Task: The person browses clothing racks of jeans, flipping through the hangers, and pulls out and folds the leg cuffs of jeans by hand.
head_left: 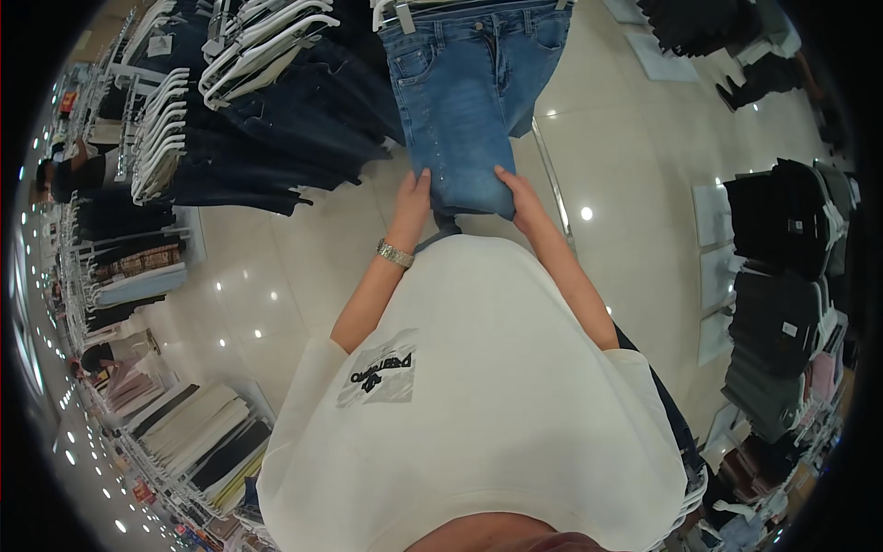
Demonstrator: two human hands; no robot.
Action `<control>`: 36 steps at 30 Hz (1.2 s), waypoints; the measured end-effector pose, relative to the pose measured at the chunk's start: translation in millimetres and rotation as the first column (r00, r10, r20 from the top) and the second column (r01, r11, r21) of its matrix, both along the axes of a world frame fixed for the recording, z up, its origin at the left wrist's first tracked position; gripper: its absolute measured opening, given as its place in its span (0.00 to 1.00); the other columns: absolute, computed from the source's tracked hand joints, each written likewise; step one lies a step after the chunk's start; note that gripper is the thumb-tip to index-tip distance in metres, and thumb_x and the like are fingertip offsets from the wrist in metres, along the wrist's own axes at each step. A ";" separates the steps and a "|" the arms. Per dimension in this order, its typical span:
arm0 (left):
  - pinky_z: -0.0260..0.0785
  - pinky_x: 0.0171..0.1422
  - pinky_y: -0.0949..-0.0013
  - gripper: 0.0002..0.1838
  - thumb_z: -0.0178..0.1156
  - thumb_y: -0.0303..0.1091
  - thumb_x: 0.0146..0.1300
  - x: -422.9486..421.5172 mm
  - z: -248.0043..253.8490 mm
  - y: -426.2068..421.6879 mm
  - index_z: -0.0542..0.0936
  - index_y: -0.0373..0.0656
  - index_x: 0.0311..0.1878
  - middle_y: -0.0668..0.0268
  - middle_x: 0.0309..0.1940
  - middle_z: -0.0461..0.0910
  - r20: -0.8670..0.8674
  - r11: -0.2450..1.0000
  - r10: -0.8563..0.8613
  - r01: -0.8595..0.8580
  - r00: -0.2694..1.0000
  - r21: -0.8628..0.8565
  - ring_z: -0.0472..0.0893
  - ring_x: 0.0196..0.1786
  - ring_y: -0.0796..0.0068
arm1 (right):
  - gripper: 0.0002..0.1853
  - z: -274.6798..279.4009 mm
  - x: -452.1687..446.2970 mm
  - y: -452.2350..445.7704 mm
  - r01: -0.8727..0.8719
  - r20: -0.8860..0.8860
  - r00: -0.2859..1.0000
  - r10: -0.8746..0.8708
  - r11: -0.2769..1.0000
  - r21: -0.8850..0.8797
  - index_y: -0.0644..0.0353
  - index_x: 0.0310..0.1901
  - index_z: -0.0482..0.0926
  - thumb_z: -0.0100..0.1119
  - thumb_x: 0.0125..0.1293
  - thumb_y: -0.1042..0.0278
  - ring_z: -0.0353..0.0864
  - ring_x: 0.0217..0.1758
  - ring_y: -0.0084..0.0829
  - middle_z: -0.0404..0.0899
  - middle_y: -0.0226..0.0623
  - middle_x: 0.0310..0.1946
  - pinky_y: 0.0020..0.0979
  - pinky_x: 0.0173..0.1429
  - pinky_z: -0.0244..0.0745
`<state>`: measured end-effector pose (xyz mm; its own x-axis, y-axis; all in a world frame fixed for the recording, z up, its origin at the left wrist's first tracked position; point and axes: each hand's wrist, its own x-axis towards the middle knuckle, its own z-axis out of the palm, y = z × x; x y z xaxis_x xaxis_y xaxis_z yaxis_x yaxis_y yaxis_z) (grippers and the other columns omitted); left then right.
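Observation:
A pair of blue jeans (464, 101) hangs by its waistband from a clip hanger (405, 16) at the top of the view. My left hand (414, 195) grips the left edge of one leg low down, its thumb lying on the denim. On the opposite edge, my right hand (520, 195) grips the same leg, thumb in front and fingers hidden behind the fabric. Between my hands the leg is spread, its lower end folded back or bent under. A metal-banded watch (395, 253) circles my left wrist.
Dark jeans (294, 129) on white hangers (262, 51) crowd the upper left. Folded clothes (189, 432) fill racks at lower left, and dark garments (777, 225) hang at right. Other people (69, 175) stand at the left; a person's legs (763, 83) show at upper right.

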<state>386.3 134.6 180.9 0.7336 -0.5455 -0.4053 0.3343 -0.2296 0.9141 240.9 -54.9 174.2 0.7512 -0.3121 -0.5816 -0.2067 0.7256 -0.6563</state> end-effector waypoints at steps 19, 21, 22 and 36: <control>0.72 0.62 0.66 0.19 0.51 0.40 0.79 -1.3 30.4 -16.6 0.74 0.36 0.62 0.62 0.56 0.80 -0.140 0.938 0.213 -0.242 0.967 -0.247 0.79 0.56 0.71 | 0.32 11.3 5.1 9.1 0.008 0.027 1.000 -0.008 1.000 0.000 0.75 0.62 0.71 0.64 0.69 0.53 0.80 0.59 0.38 0.79 0.48 0.57 0.34 0.64 0.73; 0.72 0.64 0.66 0.20 0.52 0.41 0.78 -3.5 34.0 -12.8 0.73 0.36 0.63 0.61 0.58 0.79 -0.233 0.941 0.130 -0.194 0.964 -0.277 0.79 0.58 0.70 | 0.32 19.4 7.3 8.0 0.039 0.063 0.997 -0.045 0.995 0.091 0.75 0.62 0.71 0.62 0.70 0.53 0.79 0.60 0.39 0.78 0.49 0.58 0.35 0.65 0.73; 0.72 0.64 0.66 0.21 0.53 0.41 0.78 -6.4 38.5 -10.4 0.72 0.36 0.64 0.61 0.59 0.78 -0.280 0.940 0.089 -0.173 0.956 -0.294 0.79 0.59 0.70 | 0.31 24.5 7.8 7.8 0.052 0.079 0.995 -0.063 0.989 0.136 0.75 0.62 0.70 0.61 0.71 0.53 0.79 0.60 0.39 0.78 0.49 0.59 0.36 0.65 0.73; 0.71 0.64 0.66 0.22 0.50 0.42 0.79 7.8 11.9 19.4 0.74 0.34 0.63 0.61 0.58 0.80 -0.168 0.992 0.066 -0.083 0.984 -0.096 0.80 0.56 0.73 | 0.28 15.5 23.0 15.4 0.022 0.138 0.989 -0.059 0.965 0.261 0.74 0.64 0.68 0.54 0.76 0.56 0.78 0.63 0.36 0.76 0.47 0.61 0.38 0.68 0.73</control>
<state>394.2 154.0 192.8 0.7020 -0.5363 -0.4686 0.4944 -0.1066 0.8627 263.9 -39.5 189.7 0.8223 -0.1976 -0.5337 -0.0911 0.8800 -0.4662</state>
